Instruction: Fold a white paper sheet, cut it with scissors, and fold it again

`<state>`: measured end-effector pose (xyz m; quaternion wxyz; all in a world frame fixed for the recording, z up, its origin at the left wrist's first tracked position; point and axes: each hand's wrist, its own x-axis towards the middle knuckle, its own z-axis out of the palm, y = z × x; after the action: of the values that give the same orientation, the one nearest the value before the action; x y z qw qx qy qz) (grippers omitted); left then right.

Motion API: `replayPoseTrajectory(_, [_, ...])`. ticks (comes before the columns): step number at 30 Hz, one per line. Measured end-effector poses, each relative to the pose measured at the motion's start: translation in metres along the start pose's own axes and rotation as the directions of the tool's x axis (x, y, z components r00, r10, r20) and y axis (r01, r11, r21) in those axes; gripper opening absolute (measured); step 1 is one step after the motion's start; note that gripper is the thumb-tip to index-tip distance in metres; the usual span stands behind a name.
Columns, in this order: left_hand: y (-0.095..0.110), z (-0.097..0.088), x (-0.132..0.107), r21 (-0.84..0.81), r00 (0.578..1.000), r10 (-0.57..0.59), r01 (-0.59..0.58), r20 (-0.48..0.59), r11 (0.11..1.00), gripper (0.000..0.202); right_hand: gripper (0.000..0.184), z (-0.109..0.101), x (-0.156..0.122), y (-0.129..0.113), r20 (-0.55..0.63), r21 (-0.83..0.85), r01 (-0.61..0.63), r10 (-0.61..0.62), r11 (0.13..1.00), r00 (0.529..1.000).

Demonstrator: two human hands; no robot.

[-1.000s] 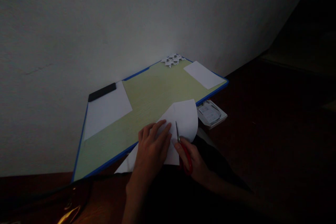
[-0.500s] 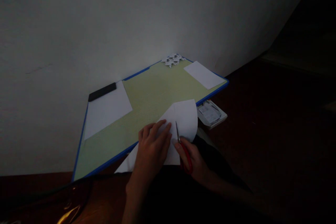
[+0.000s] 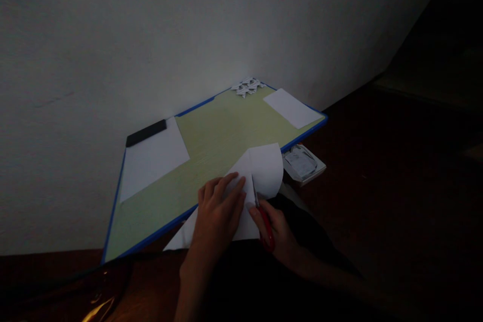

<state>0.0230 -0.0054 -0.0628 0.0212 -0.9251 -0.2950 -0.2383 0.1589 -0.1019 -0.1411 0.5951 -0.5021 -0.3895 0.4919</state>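
Note:
A white sheet of paper (image 3: 264, 166) lies over the near edge of the table and my lap, and its right part curls upward. Across the sheet rests my left hand (image 3: 219, 206), its fingers stretched out and pressing the paper down; the thumb is hard to make out. Red-handled scissors (image 3: 266, 231) are gripped in my right hand (image 3: 279, 229), at the sheet's lower right. Their blades run up along a cut line in the paper, just right of my left fingertips. Part of the lower blade is hidden by the sheet.
The low table (image 3: 211, 146) has a pale green top and a blue rim. On its left lies white paper (image 3: 154, 166) under a dark flat object (image 3: 146, 133). Folded paper pieces (image 3: 247, 87) and another sheet (image 3: 294, 108) lie at the far end. A white box (image 3: 304, 163) stands beyond the right edge.
The scissor blades have closed somewhat along the cut, and the paper's right flap has sagged a little. My left hand stays nearly in place.

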Motion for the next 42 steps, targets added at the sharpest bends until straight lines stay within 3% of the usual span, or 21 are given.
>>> replayPoseTrajectory(4, [0.000, -0.001, 0.001, -0.003, 1.000, -0.001, 0.001, 0.003, 1.000, 0.034, 0.047, -0.003, -0.013, 0.007, 0.019, 0.035, -0.125, 0.124, 0.992, 0.992])
replayPoseTrajectory(8, [0.000, -0.002, 0.002, 0.001, 1.000, 0.005, -0.005, 0.005, 1.000, 0.034, 0.051, -0.014, -0.032, 0.016, 0.053, 0.025, -0.161, 0.160, 0.987, 0.986])
replayPoseTrajectory(12, [-0.001, -0.002, 0.002, -0.006, 1.000, 0.012, -0.012, -0.002, 1.000, 0.033, 0.060, -0.030, -0.032, 0.016, 0.061, 0.043, -0.222, 0.219, 0.974, 0.974])
replayPoseTrajectory(17, [-0.005, 0.002, 0.000, -0.024, 0.999, 0.007, -0.008, -0.041, 1.000, 0.033, 0.062, -0.044, -0.015, 0.009, 0.071, 0.066, -0.184, 0.180, 0.981, 0.981])
replayPoseTrajectory(23, [-0.012, 0.007, 0.005, -0.040, 0.997, 0.014, -0.018, -0.082, 0.999, 0.034, 0.064, -0.041, -0.019, 0.016, 0.188, 0.163, -0.181, 0.149, 0.970, 0.971])
replayPoseTrajectory(28, [-0.012, 0.007, 0.010, -0.057, 0.998, 0.001, -0.005, -0.067, 0.998, 0.026, 0.066, -0.039, -0.022, 0.023, 0.219, 0.138, -0.192, 0.159, 0.972, 0.963])
replayPoseTrajectory(34, [-0.011, 0.006, 0.009, -0.080, 0.998, -0.016, 0.012, -0.053, 0.997, 0.031, 0.063, -0.046, -0.021, 0.013, 0.201, 0.093, -0.210, 0.189, 0.973, 0.961])
replayPoseTrajectory(37, [-0.010, 0.006, 0.008, -0.091, 0.998, -0.006, 0.001, -0.055, 0.996, 0.031, 0.065, -0.050, -0.022, 0.010, 0.268, 0.096, -0.224, 0.191, 0.970, 0.944])
replayPoseTrajectory(42, [-0.011, 0.003, 0.005, -0.113, 0.999, -0.002, -0.001, -0.033, 0.994, 0.032, 0.070, -0.055, -0.026, 0.028, 0.307, 0.164, -0.202, 0.144, 0.966, 0.941])
